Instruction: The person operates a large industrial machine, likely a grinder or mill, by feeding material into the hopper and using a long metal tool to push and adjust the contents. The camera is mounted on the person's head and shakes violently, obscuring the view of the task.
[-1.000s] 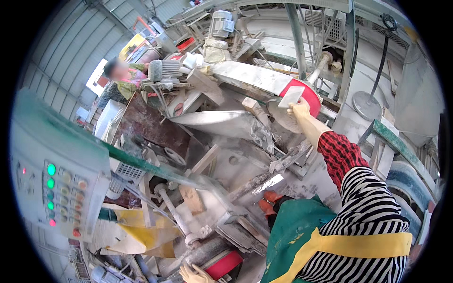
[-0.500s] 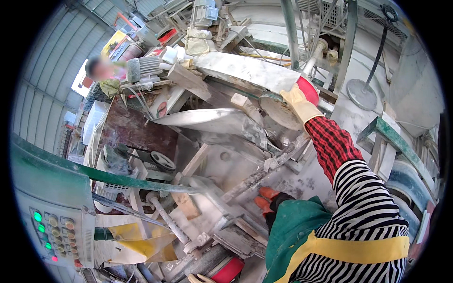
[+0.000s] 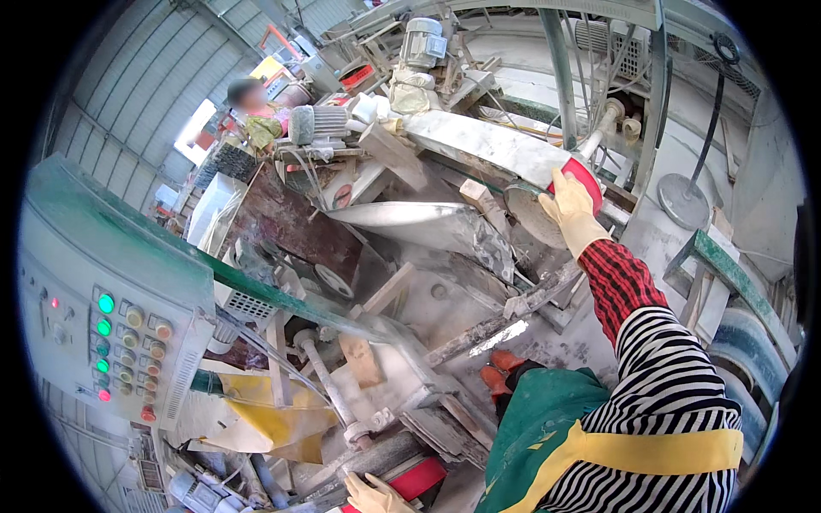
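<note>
My right hand (image 3: 571,210), in a cream rubber glove, reaches out to the upper right. Its outstretched fingers lie against the rim of a red rounded part (image 3: 586,181) at the end of a long white band (image 3: 483,139). Beside that hand is a round, dusty, pan-like disc (image 3: 532,215). At the bottom edge, my left hand (image 3: 376,496), in a matching glove, shows its fingers apart. It is next to another red curved part (image 3: 417,479), and the frame cuts off its wrist. Contact there is hard to make out.
A grey control panel (image 3: 111,316) with lit green buttons stands at left, below a green curved rail (image 3: 256,291). Wooden blocks, a pale metal sheet (image 3: 410,215) and a dusty beam (image 3: 505,312) lie between my hands. Another person (image 3: 261,115) is at the far upper left.
The view has swung left, so the scene sits further right and lower, with more of the panel showing. More of my left hand appears. My right hand stays at the red part.
</note>
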`<state>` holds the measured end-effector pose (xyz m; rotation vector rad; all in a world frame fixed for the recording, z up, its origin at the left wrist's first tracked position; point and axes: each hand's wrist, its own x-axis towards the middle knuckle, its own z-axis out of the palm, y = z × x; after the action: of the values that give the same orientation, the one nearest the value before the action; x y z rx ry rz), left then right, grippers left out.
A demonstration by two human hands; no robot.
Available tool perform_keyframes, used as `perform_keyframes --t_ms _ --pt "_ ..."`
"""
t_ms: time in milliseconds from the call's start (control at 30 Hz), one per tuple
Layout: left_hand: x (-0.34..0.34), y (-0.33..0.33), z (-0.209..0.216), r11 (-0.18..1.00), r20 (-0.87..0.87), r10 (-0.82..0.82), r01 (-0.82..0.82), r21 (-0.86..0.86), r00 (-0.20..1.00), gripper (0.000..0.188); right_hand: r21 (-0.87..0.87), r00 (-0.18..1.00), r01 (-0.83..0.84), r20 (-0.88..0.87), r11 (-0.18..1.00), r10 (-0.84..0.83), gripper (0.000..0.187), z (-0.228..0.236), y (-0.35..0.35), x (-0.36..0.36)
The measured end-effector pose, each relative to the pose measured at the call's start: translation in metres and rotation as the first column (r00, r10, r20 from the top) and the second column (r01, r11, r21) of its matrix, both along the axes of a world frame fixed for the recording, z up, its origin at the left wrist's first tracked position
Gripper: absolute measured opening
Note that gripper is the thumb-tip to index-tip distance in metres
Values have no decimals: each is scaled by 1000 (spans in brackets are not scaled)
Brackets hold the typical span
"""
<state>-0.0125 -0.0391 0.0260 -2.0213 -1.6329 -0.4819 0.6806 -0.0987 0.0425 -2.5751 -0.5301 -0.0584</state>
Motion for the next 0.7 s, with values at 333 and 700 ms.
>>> perform_keyframes --t_ms 333,700 --pt "30 -12 16 992 49 53 -47 -115 997 43 -125 992 -68 96 990 80 69 -21 32 46" --pt "33 -9 -1 993 -73 71 -78 -89 995 41 -356 980 -99 128 929 153 60 -43 52 69"
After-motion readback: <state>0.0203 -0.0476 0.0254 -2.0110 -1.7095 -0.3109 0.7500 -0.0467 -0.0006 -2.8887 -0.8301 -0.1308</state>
